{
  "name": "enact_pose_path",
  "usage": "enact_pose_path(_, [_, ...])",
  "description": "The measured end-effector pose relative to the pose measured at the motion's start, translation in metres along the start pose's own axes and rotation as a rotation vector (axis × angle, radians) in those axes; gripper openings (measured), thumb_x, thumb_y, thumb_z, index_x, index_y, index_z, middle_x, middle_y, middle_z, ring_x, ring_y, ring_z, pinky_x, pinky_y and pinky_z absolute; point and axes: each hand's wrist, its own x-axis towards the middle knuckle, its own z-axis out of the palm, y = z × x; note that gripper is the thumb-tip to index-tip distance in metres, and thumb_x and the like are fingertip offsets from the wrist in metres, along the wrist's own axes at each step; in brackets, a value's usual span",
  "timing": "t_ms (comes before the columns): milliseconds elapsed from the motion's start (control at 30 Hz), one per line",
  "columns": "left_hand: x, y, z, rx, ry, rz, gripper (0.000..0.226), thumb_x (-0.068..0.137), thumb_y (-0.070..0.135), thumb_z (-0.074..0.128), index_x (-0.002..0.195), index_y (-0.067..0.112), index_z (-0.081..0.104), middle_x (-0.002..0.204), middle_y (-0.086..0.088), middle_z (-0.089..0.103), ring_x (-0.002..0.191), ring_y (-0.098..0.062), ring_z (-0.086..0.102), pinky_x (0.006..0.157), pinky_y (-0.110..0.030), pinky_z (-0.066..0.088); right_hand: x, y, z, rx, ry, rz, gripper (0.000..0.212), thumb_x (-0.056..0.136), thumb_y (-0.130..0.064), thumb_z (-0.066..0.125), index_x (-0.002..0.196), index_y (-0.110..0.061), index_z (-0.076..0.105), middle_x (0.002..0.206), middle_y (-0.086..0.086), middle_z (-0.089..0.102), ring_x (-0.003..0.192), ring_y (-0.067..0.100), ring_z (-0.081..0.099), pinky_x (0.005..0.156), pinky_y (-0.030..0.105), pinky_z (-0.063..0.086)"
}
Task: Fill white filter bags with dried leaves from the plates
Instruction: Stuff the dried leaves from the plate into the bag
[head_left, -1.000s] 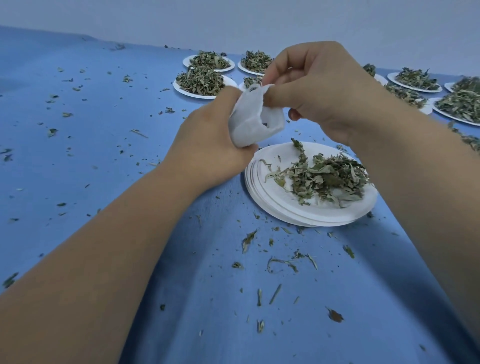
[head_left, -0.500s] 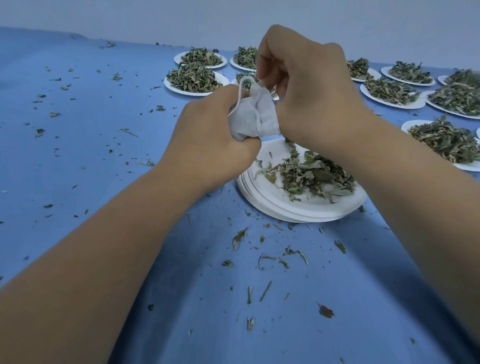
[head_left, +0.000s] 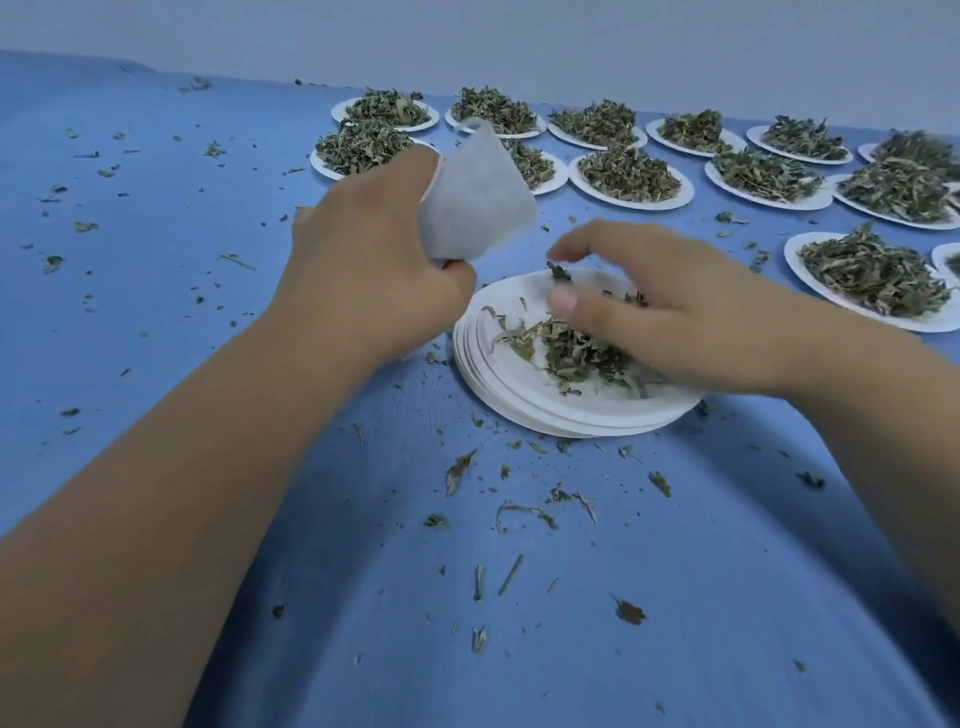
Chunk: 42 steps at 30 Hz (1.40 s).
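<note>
My left hand (head_left: 374, 270) grips a white filter bag (head_left: 475, 195) by its lower part and holds it upright, just left of a stack of white plates (head_left: 519, 389). A small pile of dried green leaves (head_left: 566, 353) lies on the top plate. My right hand (head_left: 670, 317) hovers low over that pile, thumb and fingers spread and curved above the leaves. The hand covers part of the pile, so I cannot see whether the fingertips touch the leaves.
Several white plates heaped with dried leaves (head_left: 628, 174) stand in rows at the back and right of the blue table (head_left: 156, 260). Loose leaf bits (head_left: 524, 512) are scattered over the cloth, thickest just in front of the plate stack.
My right hand has let go of the bag's top and dropped down onto the leaf pile. The left hand still holds the bag, which now stands taller.
</note>
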Motion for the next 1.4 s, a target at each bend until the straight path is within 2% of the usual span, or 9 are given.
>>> enact_pose_path(133, [-0.001,-0.001,0.005,-0.130,-0.086,-0.051,0.030,0.081,0.035,0.066,0.107,0.024,0.056,0.092,0.005,0.061,0.085,-0.017,0.058,0.068,-0.037,0.050,-0.004,-0.001,0.016,-0.106,-0.085,-0.017,0.079,0.082,-0.084,0.043,0.146,-0.039,0.040,0.145,-0.023,0.041,0.122,-0.002,0.038,0.099,0.022,0.032])
enact_pose_path(233, [-0.003,-0.002,0.012,-0.091,-0.175,-0.047,0.025,0.083,0.031,0.064,0.105,0.021,0.056,0.092,0.002,0.062,0.086,-0.024,0.058,0.072,-0.044,0.052,0.000,-0.006,0.017,-0.064,-0.017,-0.047,0.062,0.083,-0.070,0.061,0.136,-0.038,0.053,0.129,-0.023,0.053,0.108,-0.009,0.045,0.085,0.002,0.033])
enact_pose_path(367, [-0.005,-0.003,0.021,-0.052,-0.155,-0.061,0.019,0.083,0.029,0.059,0.093,0.015,0.051,0.083,-0.002,0.058,0.080,-0.027,0.054,0.069,-0.046,0.048,0.001,-0.013,0.021,0.031,0.044,-0.101,0.034,0.090,-0.047,0.071,0.121,-0.035,0.066,0.115,-0.023,0.064,0.103,-0.006,0.057,0.084,0.002,0.038])
enact_pose_path(433, [-0.005,-0.005,0.021,-0.076,-0.125,-0.103,0.022,0.083,0.032,0.059,0.097,0.016,0.054,0.086,-0.002,0.061,0.083,-0.026,0.055,0.072,-0.048,0.050,-0.001,-0.014,0.019,0.081,0.093,-0.097,0.035,0.090,-0.053,0.067,0.121,-0.036,0.066,0.118,-0.025,0.063,0.109,-0.009,0.054,0.087,0.000,0.036])
enact_pose_path(567, [-0.005,-0.007,0.026,-0.141,-0.078,-0.132,0.021,0.084,0.036,0.057,0.095,0.019,0.055,0.085,0.001,0.062,0.081,-0.021,0.058,0.071,-0.043,0.050,-0.007,-0.015,0.014,-0.069,-0.025,-0.095,0.068,0.086,-0.084,0.037,0.139,-0.043,0.046,0.140,-0.028,0.046,0.128,-0.007,0.039,0.098,0.013,0.031])
enact_pose_path(767, [-0.008,-0.006,0.036,-0.116,-0.040,-0.107,0.013,0.086,0.034,0.052,0.091,0.023,0.046,0.079,0.001,0.058,0.073,-0.022,0.055,0.062,-0.036,0.045,-0.002,-0.030,0.033,-0.079,-0.099,-0.173,0.066,0.095,-0.069,0.037,0.149,-0.033,0.043,0.150,-0.020,0.041,0.141,0.000,0.033,0.116,0.028,0.031])
enact_pose_path(1033, [-0.009,-0.008,0.035,-0.139,-0.046,-0.085,0.013,0.086,0.028,0.052,0.088,0.021,0.042,0.077,-0.002,0.055,0.073,-0.028,0.054,0.059,-0.039,0.043,0.000,-0.027,0.038,0.042,0.079,-0.199,0.015,0.094,-0.040,0.064,0.103,-0.031,0.070,0.104,-0.018,0.069,0.100,0.004,0.061,0.090,0.032,0.049])
enact_pose_path(1167, [-0.009,-0.007,0.035,-0.154,-0.052,-0.085,0.013,0.085,0.029,0.052,0.092,0.020,0.046,0.080,-0.002,0.058,0.075,-0.028,0.056,0.063,-0.041,0.047,0.002,-0.031,0.037,-0.014,0.086,-0.138,0.035,0.092,-0.056,0.054,0.121,-0.039,0.063,0.111,-0.020,0.065,0.106,0.004,0.056,0.093,0.031,0.046])
enact_pose_path(1400, [-0.010,-0.006,0.035,-0.121,-0.062,-0.069,0.013,0.085,0.026,0.052,0.091,0.018,0.043,0.077,-0.003,0.055,0.073,-0.030,0.054,0.062,-0.042,0.045,-0.014,-0.038,0.038,-0.194,0.046,-0.290,0.048,0.100,-0.061,0.044,0.125,-0.026,0.065,0.117,-0.013,0.066,0.110,0.015,0.057,0.096,0.039,0.045])
